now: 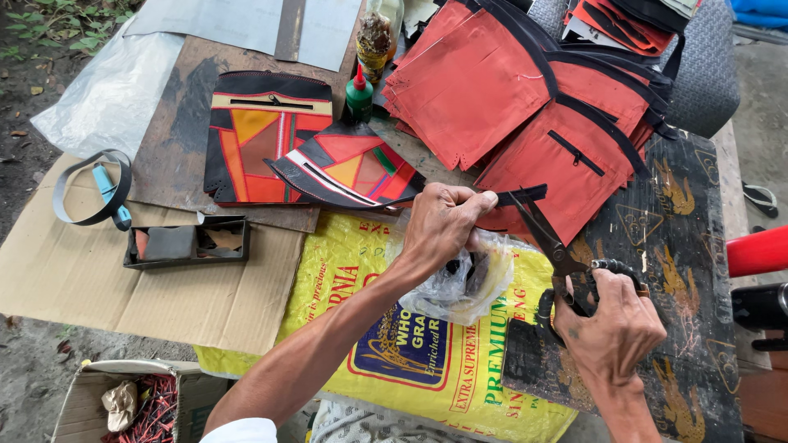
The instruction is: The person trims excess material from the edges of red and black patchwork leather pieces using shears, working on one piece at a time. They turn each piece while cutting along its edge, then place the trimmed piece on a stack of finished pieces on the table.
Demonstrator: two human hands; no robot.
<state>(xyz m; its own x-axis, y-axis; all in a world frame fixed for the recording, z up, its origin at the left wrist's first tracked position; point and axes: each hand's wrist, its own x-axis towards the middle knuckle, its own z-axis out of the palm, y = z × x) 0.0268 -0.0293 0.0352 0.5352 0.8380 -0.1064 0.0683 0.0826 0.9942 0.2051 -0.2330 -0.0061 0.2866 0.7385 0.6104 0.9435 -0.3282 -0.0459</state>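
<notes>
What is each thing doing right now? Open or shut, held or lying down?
Scissors: open, blades around the black strip.
Black strip: pinched by left hand.
Right hand: gripping scissor handles.
Green glue bottle: upright, capped.
Clear plastic bag: crumpled, open.
Metal tray: lying flat.

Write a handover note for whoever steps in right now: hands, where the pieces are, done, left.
Left hand: pinches a black strip taut, with a clear plastic bag tucked under the palm.
Right hand: grip on the scissors, blades open around the strip.
Pieces: red panels stacked at upper right; two multicoloured panels on the board at left; green glue bottle between them.
Done: trim already sewn on the panels in view.
Left: strip not yet cut through.
</notes>
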